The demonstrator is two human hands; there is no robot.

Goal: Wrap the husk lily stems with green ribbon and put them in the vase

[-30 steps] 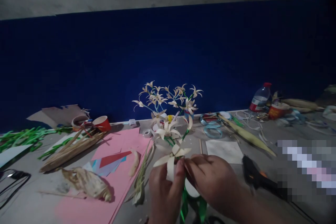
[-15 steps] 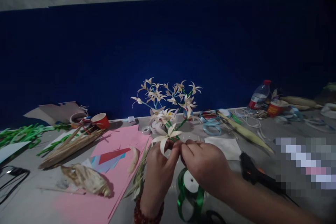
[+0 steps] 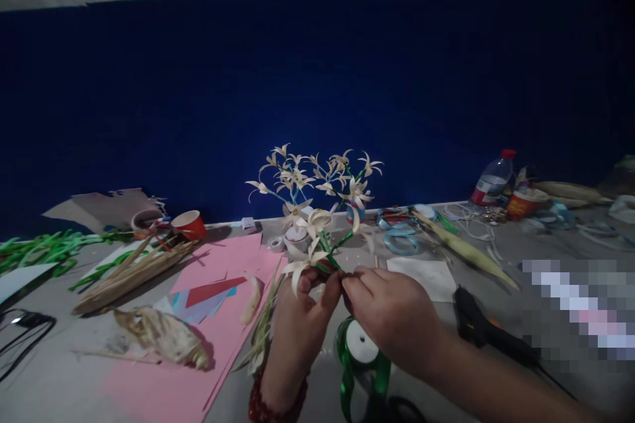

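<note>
My left hand (image 3: 296, 325) and my right hand (image 3: 389, 314) meet at the table's middle, both pinched on a green-stemmed sprig of cream husk flowers (image 3: 308, 263). The fingertips touch at the stem just below the lowest flower. A red bead bracelet (image 3: 270, 403) circles my left wrist. Under my right hand lies a roll of green ribbon (image 3: 361, 351), its loose end trailing toward me. Behind the sprig stands a finished bunch of the same cream flowers (image 3: 317, 180) on blue and green stems.
Pink paper sheets (image 3: 218, 317) with red and blue scraps and dried husks (image 3: 161, 337) lie left. A black glue gun (image 3: 479, 329) lies right. Red cups (image 3: 189, 225), bamboo strips (image 3: 131, 274), blue tape rings (image 3: 399, 230) and a water bottle (image 3: 492, 180) line the blue wall.
Both hands have lifted the sprig up and away from me, off the ribbon roll. My left wrist with its bracelet has come into view.
</note>
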